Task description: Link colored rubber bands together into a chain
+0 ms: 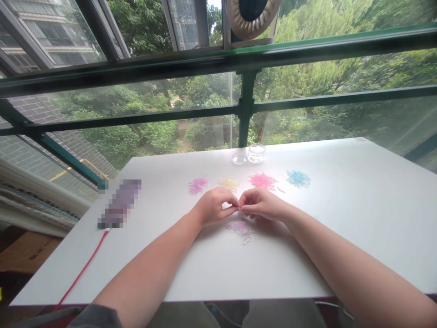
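My left hand (216, 205) and my right hand (261, 203) meet fingertip to fingertip above the white table. Each is closed in a pinch; whatever lies between the fingertips is too small to make out. Just below them is a loose mixed pile of small rubber bands (239, 228), pale pink, purple and bluish. Beyond the hands, sorted rubber bands lie in a row: a purple pile (198, 185), a yellow pile (228, 184), a pink pile (262, 181) and a blue pile (298, 178). My left hand partly covers the yellow pile's near edge.
A clear round container (256, 153) stands at the table's far edge beside its flat clear lid (239, 160). To the left lies a blurred-out dark object (120, 203) with a red cable (83, 269) running off the white table (184, 273). Green railings (244, 109) and windows rise behind.
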Demonstrator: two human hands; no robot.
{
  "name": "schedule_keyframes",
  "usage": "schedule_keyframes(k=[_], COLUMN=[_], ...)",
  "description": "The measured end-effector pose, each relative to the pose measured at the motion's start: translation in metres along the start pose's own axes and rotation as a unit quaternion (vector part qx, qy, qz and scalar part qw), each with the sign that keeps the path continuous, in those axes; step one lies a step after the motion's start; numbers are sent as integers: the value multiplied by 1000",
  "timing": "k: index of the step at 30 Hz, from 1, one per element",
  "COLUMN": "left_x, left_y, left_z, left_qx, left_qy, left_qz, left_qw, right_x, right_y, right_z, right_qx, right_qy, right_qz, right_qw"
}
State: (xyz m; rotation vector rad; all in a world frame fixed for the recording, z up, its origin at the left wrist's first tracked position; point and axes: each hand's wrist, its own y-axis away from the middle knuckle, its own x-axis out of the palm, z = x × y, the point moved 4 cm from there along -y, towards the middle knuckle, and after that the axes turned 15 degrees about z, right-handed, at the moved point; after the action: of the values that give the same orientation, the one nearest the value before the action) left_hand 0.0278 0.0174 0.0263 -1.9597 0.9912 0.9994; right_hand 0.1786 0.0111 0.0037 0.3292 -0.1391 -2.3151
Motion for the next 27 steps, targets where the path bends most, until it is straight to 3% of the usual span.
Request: schedule_keyframes(k=[17, 27], left_x=[1, 2], left_y=[1, 1], left_z=[2, 2], left_qx=[-9, -26], left_qy=[0, 7], left_qz=[-11, -10], left_qw=[1000, 1000], right_x=[1, 2], right_y=[0, 0], right_z=[0, 0], right_qx=[-39, -52], right_qy=[66, 48], right_qz=[-7, -7], right_qw=[997, 997])
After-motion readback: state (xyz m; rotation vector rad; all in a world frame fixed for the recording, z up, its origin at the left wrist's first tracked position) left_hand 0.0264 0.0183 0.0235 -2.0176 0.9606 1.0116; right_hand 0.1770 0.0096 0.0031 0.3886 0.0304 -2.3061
